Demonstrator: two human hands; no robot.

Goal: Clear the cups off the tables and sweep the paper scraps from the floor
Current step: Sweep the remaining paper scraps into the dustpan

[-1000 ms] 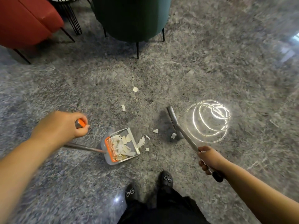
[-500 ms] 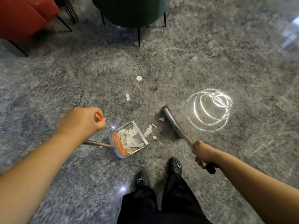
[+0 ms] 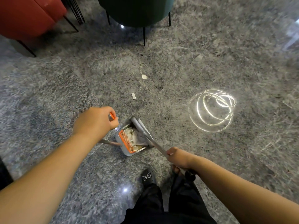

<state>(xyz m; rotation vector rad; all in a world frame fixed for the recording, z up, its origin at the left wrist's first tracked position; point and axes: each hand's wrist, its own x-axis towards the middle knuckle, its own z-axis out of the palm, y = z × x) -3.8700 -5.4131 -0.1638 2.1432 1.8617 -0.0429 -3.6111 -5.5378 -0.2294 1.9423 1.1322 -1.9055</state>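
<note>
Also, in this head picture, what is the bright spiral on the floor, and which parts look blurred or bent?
Head view: the bright spiral is glare, a lamp reflected in the glossy floor; smaller highlights shine near the shoe. The broom head over the dustpan is motion-smeared. The wide lens stretches both forearms at the picture's lower edges.

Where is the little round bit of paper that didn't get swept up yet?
In the head view the round paper scrap lies on the grey floor near the middle, beyond the dustpan and a strip-shaped scrap, short of the green chair.
</note>
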